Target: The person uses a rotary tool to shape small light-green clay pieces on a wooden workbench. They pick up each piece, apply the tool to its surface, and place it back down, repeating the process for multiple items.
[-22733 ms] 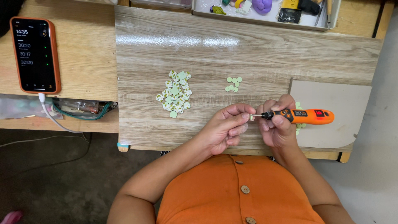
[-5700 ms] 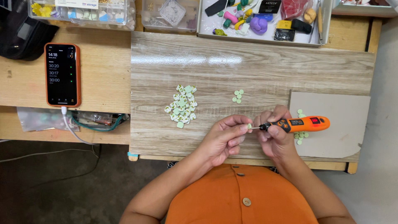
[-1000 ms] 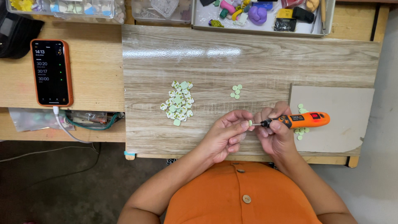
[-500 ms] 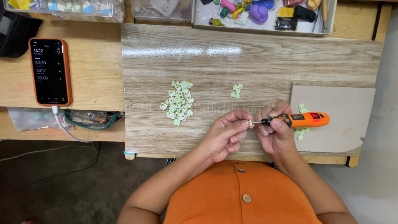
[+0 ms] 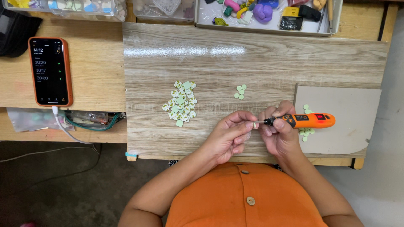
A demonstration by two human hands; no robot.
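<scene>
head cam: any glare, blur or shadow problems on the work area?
Head view: a bright glare streak lies across the far part of the wood-grain laminate board; the frame is otherwise sharp, with soft, even light and faint shadows. The tiny pale bead in the left hand is too small to resolve at the orange pen-shaped rotary tool.

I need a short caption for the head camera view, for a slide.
Left hand pinches a small green piece against the tip of an orange hand drill held by the right hand, beside a pile of green pieces.
</scene>
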